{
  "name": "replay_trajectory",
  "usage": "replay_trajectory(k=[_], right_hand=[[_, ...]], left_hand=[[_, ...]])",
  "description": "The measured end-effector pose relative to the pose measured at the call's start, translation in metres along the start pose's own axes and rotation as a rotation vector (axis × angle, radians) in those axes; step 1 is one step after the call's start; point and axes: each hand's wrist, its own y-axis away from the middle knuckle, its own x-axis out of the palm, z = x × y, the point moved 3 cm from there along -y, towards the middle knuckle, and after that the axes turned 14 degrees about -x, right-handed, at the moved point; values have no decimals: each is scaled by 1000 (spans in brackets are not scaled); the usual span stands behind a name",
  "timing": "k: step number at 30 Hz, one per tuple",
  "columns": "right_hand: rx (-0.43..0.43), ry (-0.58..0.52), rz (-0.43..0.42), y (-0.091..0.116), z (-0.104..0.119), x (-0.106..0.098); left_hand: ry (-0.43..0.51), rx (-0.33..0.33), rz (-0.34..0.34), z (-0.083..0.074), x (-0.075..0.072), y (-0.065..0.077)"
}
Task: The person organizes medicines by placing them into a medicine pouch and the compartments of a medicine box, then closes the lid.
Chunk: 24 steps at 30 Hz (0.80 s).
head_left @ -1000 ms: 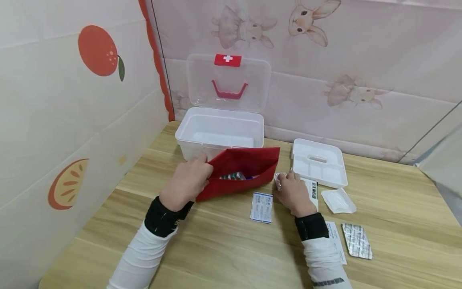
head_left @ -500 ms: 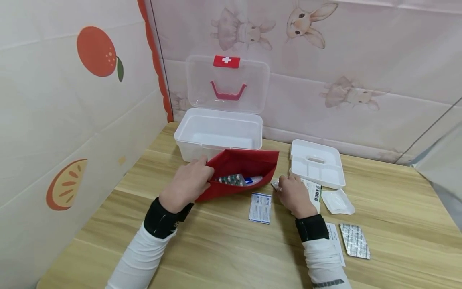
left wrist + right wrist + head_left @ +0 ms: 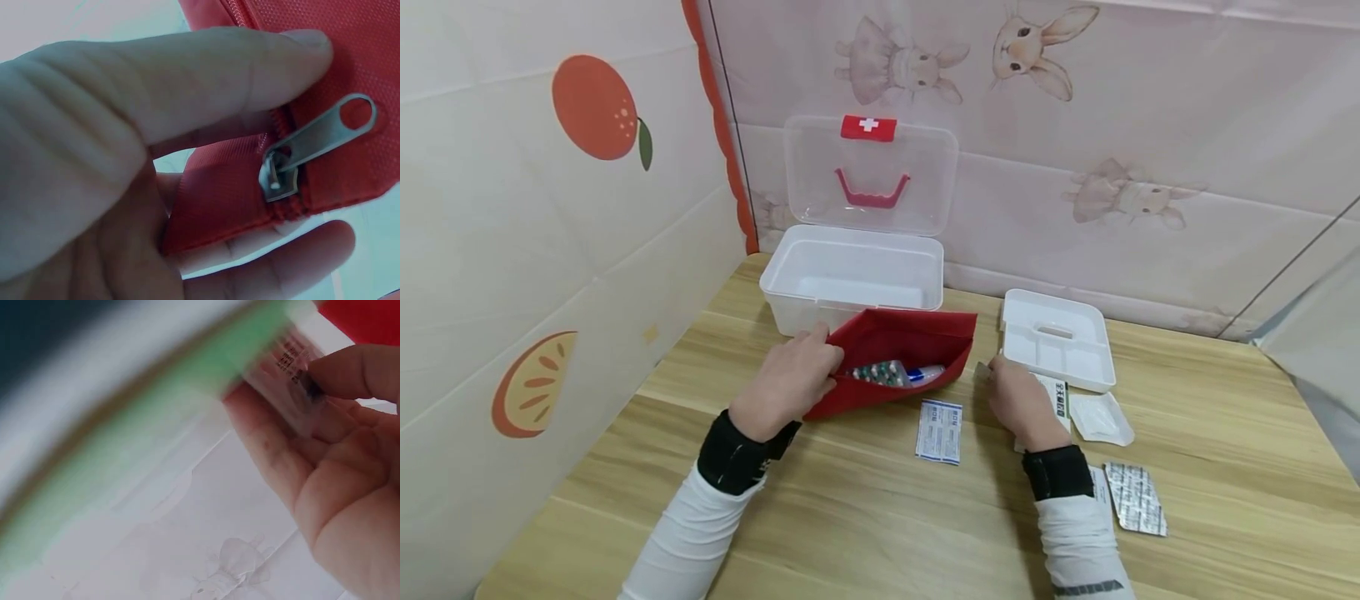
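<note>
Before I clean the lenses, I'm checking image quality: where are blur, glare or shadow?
Head: soft shadow on the table beside the right sleeve; left wrist: zipper pull clear, background washed out; right wrist: green-edged shape in front heavily blurred.

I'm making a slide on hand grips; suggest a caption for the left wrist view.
Left hand gripping the end of a red pouch beside its metal zipper pull.

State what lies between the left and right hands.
The head view shows the open red zippered pouch and, nearer the camera, a blue-and-white packet.
</note>
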Motion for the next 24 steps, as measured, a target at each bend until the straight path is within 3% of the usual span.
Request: replay_trajectory(k=[4, 13, 16, 24], right_hand=[[-17, 12, -103, 4, 4, -14], [-117, -47, -489, 11, 17, -39], [-165, -83, -549, 12, 22, -42], [-222, -117, -595, 14, 43, -54]], left_hand=[[7, -5, 8, 0, 1, 0], [-6, 14, -23, 1, 1, -2], [-10, 16, -25, 1, 1, -2], [-16, 16, -21, 1, 1, -1]])
